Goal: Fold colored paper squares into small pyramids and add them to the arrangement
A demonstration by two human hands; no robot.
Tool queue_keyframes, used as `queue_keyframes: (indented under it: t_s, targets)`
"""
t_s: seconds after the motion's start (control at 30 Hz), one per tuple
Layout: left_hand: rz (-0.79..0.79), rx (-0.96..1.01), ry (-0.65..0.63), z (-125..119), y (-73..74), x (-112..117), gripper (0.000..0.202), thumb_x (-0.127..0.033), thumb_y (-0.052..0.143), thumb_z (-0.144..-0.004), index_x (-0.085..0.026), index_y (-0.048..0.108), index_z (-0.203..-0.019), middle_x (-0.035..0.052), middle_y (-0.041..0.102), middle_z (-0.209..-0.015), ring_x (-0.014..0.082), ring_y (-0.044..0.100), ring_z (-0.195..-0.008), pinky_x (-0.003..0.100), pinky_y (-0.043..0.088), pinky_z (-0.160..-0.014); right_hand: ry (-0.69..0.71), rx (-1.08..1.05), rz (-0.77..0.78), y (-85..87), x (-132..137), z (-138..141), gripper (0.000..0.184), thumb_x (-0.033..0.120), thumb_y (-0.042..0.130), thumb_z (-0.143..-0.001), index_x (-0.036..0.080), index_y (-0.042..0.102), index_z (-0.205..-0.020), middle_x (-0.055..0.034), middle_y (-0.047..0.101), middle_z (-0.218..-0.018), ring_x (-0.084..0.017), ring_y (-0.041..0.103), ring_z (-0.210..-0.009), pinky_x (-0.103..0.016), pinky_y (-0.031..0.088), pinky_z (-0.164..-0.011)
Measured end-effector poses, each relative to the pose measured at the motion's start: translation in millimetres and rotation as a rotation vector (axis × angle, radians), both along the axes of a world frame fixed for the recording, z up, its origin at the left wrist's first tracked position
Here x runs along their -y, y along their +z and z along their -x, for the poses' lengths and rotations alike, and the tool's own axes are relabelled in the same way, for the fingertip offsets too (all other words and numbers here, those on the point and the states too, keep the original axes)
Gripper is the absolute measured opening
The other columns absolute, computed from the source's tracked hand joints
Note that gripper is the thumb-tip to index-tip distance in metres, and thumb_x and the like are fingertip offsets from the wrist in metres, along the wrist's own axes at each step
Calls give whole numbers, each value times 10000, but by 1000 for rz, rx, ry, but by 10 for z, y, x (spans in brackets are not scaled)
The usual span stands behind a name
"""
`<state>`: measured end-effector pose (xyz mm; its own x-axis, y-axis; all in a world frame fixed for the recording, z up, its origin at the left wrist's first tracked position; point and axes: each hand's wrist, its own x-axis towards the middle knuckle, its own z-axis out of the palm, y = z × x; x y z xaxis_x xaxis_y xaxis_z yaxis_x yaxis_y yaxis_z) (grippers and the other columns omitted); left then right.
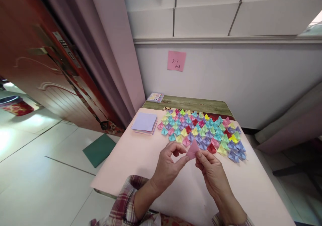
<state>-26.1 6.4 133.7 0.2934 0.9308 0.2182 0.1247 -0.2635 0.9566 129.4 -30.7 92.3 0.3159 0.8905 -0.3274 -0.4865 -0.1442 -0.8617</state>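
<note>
A small pink folded paper [192, 150], pointed at the top, is held up over the table between my two hands. My right hand [210, 169] pinches its right lower side between thumb and fingers. At its left edge, my left hand [166, 163] has the thumb against the paper and the index finger curled close by. Just beyond lie rows of small folded paper pieces [198, 138] in blue, purple, green, yellow, pink and red. A stack of square paper sheets [144, 122], lilac on top, rests to the left.
The table [125, 164] has a pale pink cover and a bare wood-patterned back strip. A small printed packet [155, 97] lies at its back left corner. A pink note [176, 61] is on the wall. A green square [99, 150] lies on the floor beside the table.
</note>
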Motion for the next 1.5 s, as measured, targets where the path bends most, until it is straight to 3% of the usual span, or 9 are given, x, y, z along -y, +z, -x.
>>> queue_keyframes:
  t_s: [0.2, 0.5, 0.63, 0.73, 0.9, 1.13, 1.2, 1.33, 1.5]
  targets:
    - [-67, -27, 26, -39, 107, 14, 148, -277, 710, -792, -192, 595, -755, 9, 601, -774, 147, 510, -738, 260, 420, -705, -16, 85, -36, 8, 24, 4, 303, 445, 854, -613, 204, 744, -760, 18, 582, -616, -123, 493, -593, -252, 417, -582]
    - [-249, -116, 21, -57, 94, 54, 89, -214, 655, -818, -204, 610, -742, 42, 616, -790, 185, 545, -798, 300, 437, -749, 3, 124, -74, 41, 15, 31, 279, 455, 825, -651, 212, 749, -766, 9, 563, -637, -126, 475, -593, -256, 410, -572]
    - [-72, -56, -6, -57, 87, 29, 127, -265, 722, -770, -188, 640, -710, 18, 591, -728, 152, 510, -710, 259, 419, -669, 15, 189, -113, 10, 27, 36, 265, 458, 805, -676, 211, 750, -752, 3, 567, -625, -132, 478, -591, -266, 422, -576]
    - [106, 18, -25, -54, 52, -6, 181, -359, 725, -783, -179, 721, -767, -16, 522, -621, 97, 416, -568, 222, 347, -545, -21, 385, -188, 8, 50, 42, 210, 434, 773, -723, 228, 759, -762, -11, 595, -653, -151, 498, -616, -281, 431, -585]
    - [502, 222, -220, -20, -25, -63, 322, -465, 666, -821, -157, 725, -892, -28, 548, -546, 59, 399, -426, 194, 293, -430, -89, 630, -363, 54, 99, 61, 120, 348, 757, -760, 253, 769, -832, -55, 670, -822, -198, 575, -741, -305, 460, -640]
    - [776, 311, -497, 114, -19, -131, 351, -471, 718, -772, -130, 636, -772, 43, 671, -621, 79, 531, -421, 172, 389, -395, 264, 177, -219, 104, 125, 18, 352, 523, 639, -836, 192, 703, -734, -25, 602, -640, -141, 515, -568, -274, 435, -565]
    - [792, 315, -551, 128, -11, -130, 336, -454, 720, -777, -127, 644, -803, 65, 693, -684, 97, 588, -496, 167, 415, -414, 321, 75, -163, 132, 120, 18, 280, 477, 726, -779, 201, 694, -812, 1, 596, -628, -122, 495, -548, -252, 413, -548]
    - [805, 289, -567, 139, -8, -130, 349, -454, 736, -760, -122, 657, -832, 73, 695, -708, 112, 615, -540, 174, 435, -441, 394, -4, -109, 170, 112, 13, 376, 461, 760, -753, 208, 684, -1021, 15, 600, -652, -103, 477, -538, -227, 385, -523]
    - [809, 221, -585, 186, 13, -162, 374, -494, 710, -772, -129, 631, -800, 63, 702, -703, 94, 594, -460, 194, 458, -470, 419, -43, -37, 154, 110, -70, 347, 467, 805, -693, 169, 644, -771, 45, 515, -534, -65, 388, -444, -190, 286, -420]
